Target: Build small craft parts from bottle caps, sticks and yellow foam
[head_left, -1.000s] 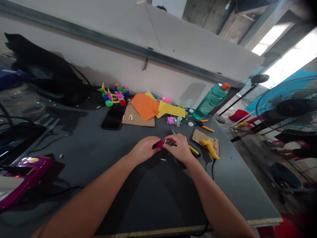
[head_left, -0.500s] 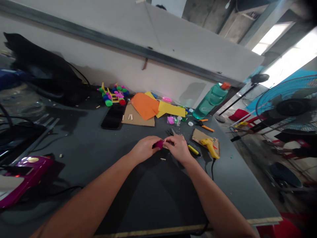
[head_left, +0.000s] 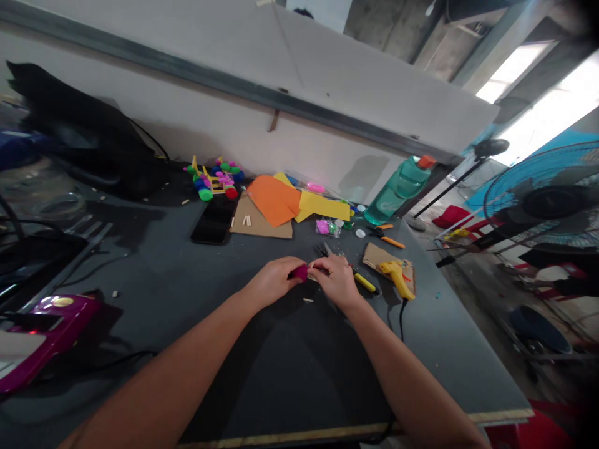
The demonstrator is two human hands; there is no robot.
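Observation:
Between the thumb and fingers of my left hand (head_left: 272, 279) is a small round magenta piece (head_left: 300, 272); its exact kind does not show. My right hand (head_left: 334, 279) is closed in a pinch right against the piece's right side, and whatever its fingertips hold is too small to make out. A short pale stick (head_left: 308, 300) lies on the dark table (head_left: 299, 374) just below the hands. Pliers with yellow grips (head_left: 365, 282) lie beside my right hand, partly hidden by it. Farther right, a yellow glue gun (head_left: 397, 277) rests on a cardboard scrap (head_left: 374, 254).
Behind the hands are a black phone (head_left: 213, 221), a cardboard piece (head_left: 262, 231) with small sticks, orange paper (head_left: 276, 199) and yellow paper (head_left: 325, 206). Colourful toy models (head_left: 215, 181), a green bottle (head_left: 395, 190) and orange-handled cutters (head_left: 390, 239) stand or lie near the wall. A magenta device (head_left: 60, 330) sits left.

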